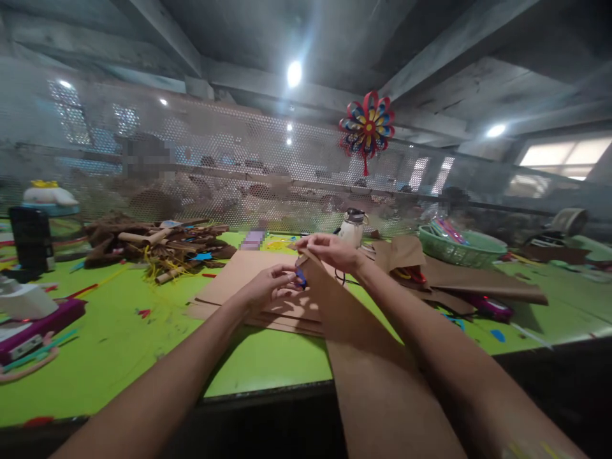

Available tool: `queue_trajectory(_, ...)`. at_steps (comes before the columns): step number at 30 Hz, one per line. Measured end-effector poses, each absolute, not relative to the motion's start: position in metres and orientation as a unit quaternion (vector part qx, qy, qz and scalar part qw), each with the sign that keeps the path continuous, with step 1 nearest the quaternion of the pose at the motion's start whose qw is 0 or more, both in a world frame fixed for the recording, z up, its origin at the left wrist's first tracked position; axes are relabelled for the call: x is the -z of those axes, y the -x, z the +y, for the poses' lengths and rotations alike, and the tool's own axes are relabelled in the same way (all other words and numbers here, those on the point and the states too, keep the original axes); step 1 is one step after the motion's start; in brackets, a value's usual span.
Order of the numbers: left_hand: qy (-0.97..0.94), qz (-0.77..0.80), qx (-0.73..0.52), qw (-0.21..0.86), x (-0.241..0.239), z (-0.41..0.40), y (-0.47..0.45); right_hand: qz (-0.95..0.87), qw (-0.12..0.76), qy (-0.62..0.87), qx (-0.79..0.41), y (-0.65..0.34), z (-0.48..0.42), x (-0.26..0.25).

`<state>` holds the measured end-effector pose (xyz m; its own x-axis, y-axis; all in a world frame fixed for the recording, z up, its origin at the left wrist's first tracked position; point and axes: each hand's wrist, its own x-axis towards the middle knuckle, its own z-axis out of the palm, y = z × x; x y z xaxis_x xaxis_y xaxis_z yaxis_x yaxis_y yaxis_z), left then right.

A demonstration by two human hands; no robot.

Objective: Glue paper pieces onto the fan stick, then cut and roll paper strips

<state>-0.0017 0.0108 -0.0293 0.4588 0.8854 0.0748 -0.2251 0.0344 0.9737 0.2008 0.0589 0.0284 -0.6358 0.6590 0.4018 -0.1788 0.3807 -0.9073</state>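
A long sheet of brown paper [363,344] hangs from my right hand [329,250] over the table's front edge. My right thumb and fingers pinch its upper end. Just left of it, my left hand [270,288] has its fingers curled at a small dark blue object [301,278], whose kind I cannot make out. The blue object is close against the paper's upper end, partly hidden by my fingers. Under both hands, a stack of flat brown paper sheets [229,277] lies on the green table [157,344].
Brown scraps and yellow strings [167,248] are heaped at back left, near a purple power strip [43,328]. A pale jug [352,226] and a green basket [461,247] stand at the back. Folded brown paper [468,277] lies right. A perforated screen [268,172] runs behind.
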Motion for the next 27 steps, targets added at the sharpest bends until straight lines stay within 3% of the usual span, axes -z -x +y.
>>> queue_trajectory(4, -0.524, 0.325, -0.45, 0.646, 0.032, 0.015, 0.006, -0.716, 0.41, 0.353, -0.441, -0.22, 0.086, -0.076)
queue_trajectory(9, -0.507, 0.351, -0.459, 0.639, 0.04, 0.023, 0.012, -0.718, 0.414, 0.427, -0.361, -0.23, 0.1, -0.107)
queue_trajectory(20, -0.558, 0.321, -0.6, 0.475, 0.007, 0.023, 0.033, -0.783, 0.333, 0.353, -0.388, -0.14, 0.074, -0.046)
queue_trajectory(27, -0.692, 0.407, -0.488, 0.343, 0.0, 0.019, 0.039, -0.84, 0.319, 0.319, -0.302, -0.138, 0.061, -0.034)
